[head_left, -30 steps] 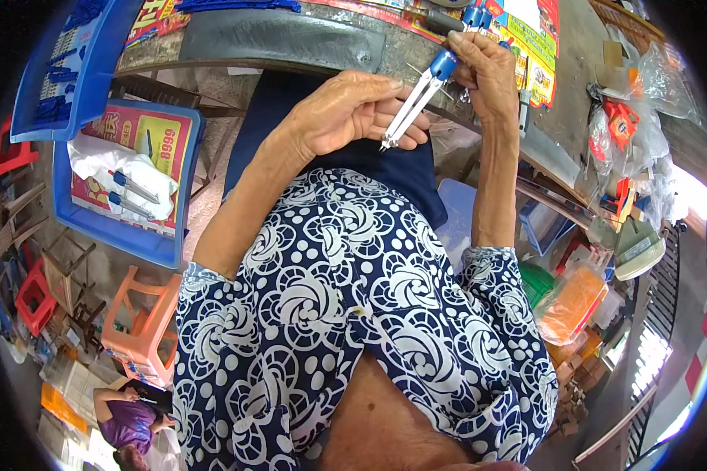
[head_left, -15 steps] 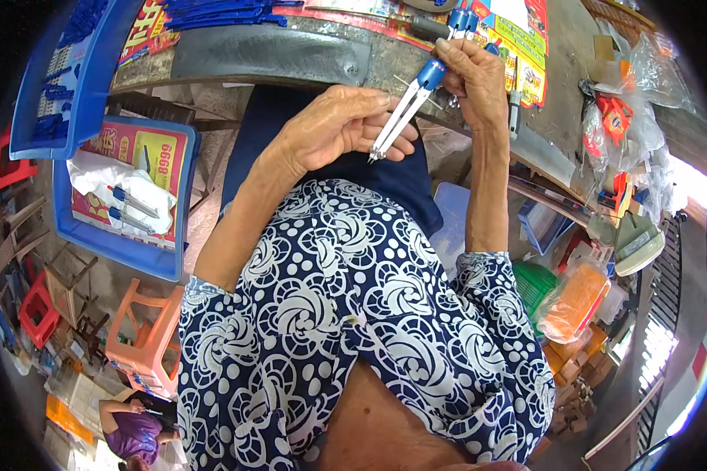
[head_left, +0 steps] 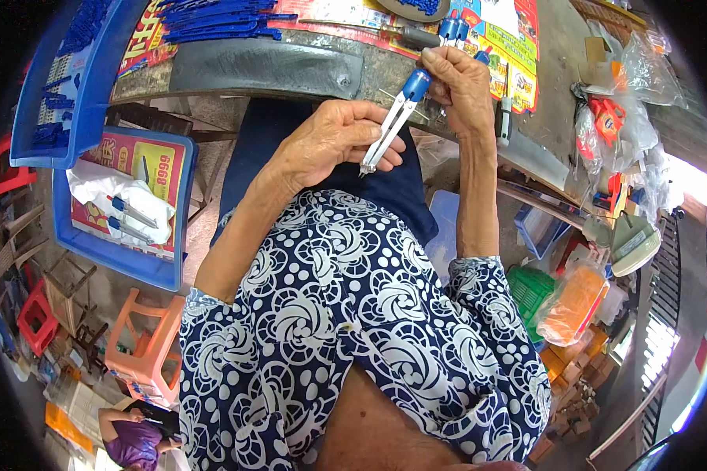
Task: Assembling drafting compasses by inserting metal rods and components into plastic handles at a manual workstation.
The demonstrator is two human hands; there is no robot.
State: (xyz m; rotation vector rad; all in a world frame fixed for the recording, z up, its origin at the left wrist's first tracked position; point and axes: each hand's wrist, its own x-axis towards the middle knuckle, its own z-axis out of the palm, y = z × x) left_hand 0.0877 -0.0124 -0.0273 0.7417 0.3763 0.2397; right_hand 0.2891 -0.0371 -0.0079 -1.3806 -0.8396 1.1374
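Note:
A drawing compass (head_left: 393, 125) with a blue head and silver legs slants over the table's front edge, its points toward my lap. My left hand (head_left: 330, 141) is closed on its legs, thumb in front and fingers behind. My right hand (head_left: 465, 86) is at the compass's blue head, thumb and forefinger pinched together just above its top; whatever is between them is hidden. Just beyond that hand, more blue compass heads (head_left: 452, 31) show on the table. A grey-green tool with a thin dark tip (head_left: 505, 118) lies to the right of my right wrist.
A pile of blue strips (head_left: 220, 20) and a dish of blue bits (head_left: 428, 6) are on the table. At left, a blue bin (head_left: 94, 86) overlaps a blue tray (head_left: 126, 263) holding two compasses on white wrapping. An orange stool (head_left: 145, 337) stands below. Another person (head_left: 133, 439) is at lower left.
Both hands and the compass have moved slightly left and closer to my body. My left thumb now lies against the compass legs. The right fingertips remain near its head.

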